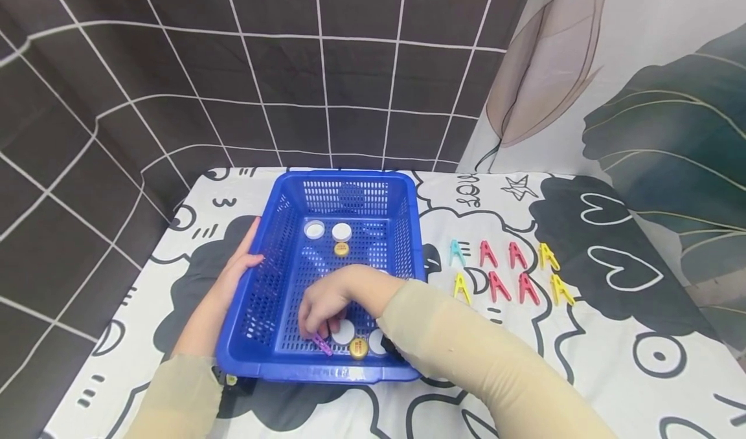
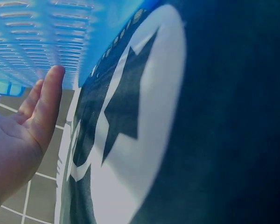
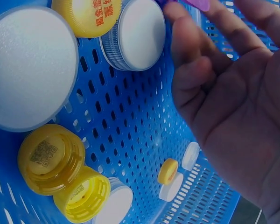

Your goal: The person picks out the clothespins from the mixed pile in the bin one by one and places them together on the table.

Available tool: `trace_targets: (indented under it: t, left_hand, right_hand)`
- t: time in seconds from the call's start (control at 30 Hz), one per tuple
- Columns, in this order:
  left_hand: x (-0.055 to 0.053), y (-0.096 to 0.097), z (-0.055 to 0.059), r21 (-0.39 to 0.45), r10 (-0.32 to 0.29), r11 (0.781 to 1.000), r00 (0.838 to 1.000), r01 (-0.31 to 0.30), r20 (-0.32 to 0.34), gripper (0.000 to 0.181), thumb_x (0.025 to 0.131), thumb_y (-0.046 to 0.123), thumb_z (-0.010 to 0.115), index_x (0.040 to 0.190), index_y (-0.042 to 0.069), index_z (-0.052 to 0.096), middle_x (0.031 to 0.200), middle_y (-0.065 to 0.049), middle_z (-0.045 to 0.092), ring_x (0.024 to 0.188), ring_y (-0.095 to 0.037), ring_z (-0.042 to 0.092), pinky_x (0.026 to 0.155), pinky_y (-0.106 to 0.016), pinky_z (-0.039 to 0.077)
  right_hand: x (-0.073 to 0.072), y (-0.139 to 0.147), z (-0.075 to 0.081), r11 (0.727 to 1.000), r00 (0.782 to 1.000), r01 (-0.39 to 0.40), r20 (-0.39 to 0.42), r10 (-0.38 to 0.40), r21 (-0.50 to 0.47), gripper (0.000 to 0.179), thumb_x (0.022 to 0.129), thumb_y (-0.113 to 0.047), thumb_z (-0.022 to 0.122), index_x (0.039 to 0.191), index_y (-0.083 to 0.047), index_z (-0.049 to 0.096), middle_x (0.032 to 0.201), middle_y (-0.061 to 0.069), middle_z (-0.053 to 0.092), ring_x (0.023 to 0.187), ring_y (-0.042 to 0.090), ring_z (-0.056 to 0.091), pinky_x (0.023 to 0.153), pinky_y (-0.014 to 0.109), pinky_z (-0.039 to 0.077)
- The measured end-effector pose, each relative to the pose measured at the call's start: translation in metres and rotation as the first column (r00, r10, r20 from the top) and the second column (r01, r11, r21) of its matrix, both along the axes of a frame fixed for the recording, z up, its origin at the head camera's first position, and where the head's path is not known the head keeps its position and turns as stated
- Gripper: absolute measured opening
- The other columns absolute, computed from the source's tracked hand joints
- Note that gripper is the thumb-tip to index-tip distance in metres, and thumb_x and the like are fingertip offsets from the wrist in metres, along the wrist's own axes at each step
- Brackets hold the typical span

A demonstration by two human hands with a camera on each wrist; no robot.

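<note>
Inside a blue perforated plastic basket [image 1: 317,372], my right hand [image 1: 327,300] reaches down near the front and pinches a purple clothespin [image 1: 322,344]. The clothespin [image 3: 199,3] shows only partly at the top of the right wrist view. Round white lids [image 1: 343,333] and a yellow bottle cap [image 1: 359,348] lie beside that hand. My left hand [image 1: 235,272] is at the basket's left side, touching its outer wall and rim. In the left wrist view its fingers [image 2: 49,100] are straight against the wall.
Right of the basket, clothespins lie in two rows on the patterned cloth, among them a teal one [image 1: 457,252], a red one [image 1: 487,254] and a yellow one [image 1: 548,256]. Further back in the basket are white lids [image 1: 341,232] and a yellow cap [image 1: 341,250]. A dark gridded curtain [image 1: 361,70] hangs behind.
</note>
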State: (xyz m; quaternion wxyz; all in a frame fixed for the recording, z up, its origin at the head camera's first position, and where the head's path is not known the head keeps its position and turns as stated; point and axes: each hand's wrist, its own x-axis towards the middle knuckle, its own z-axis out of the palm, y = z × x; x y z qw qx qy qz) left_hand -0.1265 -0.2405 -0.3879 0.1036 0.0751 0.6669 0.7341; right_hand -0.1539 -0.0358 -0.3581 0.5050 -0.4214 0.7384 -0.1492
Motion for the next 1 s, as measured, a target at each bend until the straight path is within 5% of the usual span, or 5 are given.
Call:
trace_targets:
  t: [0.27,0.43,0.67,0.87,1.0]
  left_hand:
    - [0.0007,-0.0002,-0.0005,0.011,-0.007,1.000,1.000,0.007,0.007,0.070,0.092,0.004,0.028,0.151,0.030,-0.001,0.156,-0.013,0.001,0.139,-0.036,0.012,0.101,-0.018,0.035]
    - [0.0003,-0.0008,-0.0007,0.003,-0.011,1.000,1.000,0.011,-0.002,0.071,0.092,0.004,0.029,0.151,0.028,-0.001,0.156,-0.014,0.000,0.139,-0.036,0.012,0.102,-0.018,0.034]
    - [0.0000,-0.0009,-0.0011,-0.018,-0.002,1.000,1.000,0.002,-0.001,0.071,0.092,0.005,0.030,0.151,0.027,-0.001,0.157,-0.013,0.001,0.139,-0.036,0.012,0.101,-0.018,0.034]
    - [0.0000,-0.0005,-0.0016,0.002,-0.008,1.000,1.000,0.008,-0.002,0.071,0.092,0.004,0.029,0.151,0.028,-0.001,0.156,-0.013,0.001,0.139,-0.037,0.011,0.102,-0.019,0.034]
    - [-0.0002,-0.0002,-0.0012,0.012,-0.016,1.000,1.000,0.016,-0.003,0.071,0.092,0.004,0.028,0.151,0.027,-0.002,0.156,-0.013,0.000,0.139,-0.037,0.009,0.103,-0.019,0.033]
  right_hand:
    - [0.0011,-0.0017,0.0018,0.999,0.997,-0.015,0.076,0.018,-0.040,0.016,0.086,-0.011,0.058,0.095,-0.013,0.072,0.078,0.001,0.068,0.063,0.012,0.062,0.058,0.024,0.053]
    - [0.0036,-0.0021,0.0033,0.999,0.987,0.049,0.151,-0.049,0.003,0.015,0.087,-0.013,0.058,0.094,-0.013,0.071,0.077,0.005,0.070,0.063,0.016,0.065,0.056,0.027,0.055]
    - [0.0046,-0.0027,0.0016,0.997,0.971,0.073,0.227,-0.077,0.028,0.025,0.086,-0.009,0.055,0.107,-0.009,0.069,0.087,0.003,0.071,0.076,0.018,0.068,0.062,0.029,0.056]
    - [0.0007,-0.0027,0.0006,0.994,0.989,0.073,0.131,-0.062,-0.083,0.032,0.086,-0.009,0.056,0.116,-0.009,0.066,0.093,-0.003,0.068,0.081,0.010,0.065,0.066,0.026,0.056]
    - [-0.0042,-0.0036,0.0003,0.986,0.995,0.002,-0.096,-0.018,-0.169,0.024,0.087,-0.012,0.057,0.108,-0.011,0.068,0.093,-0.007,0.064,0.082,0.006,0.059,0.071,0.018,0.050]
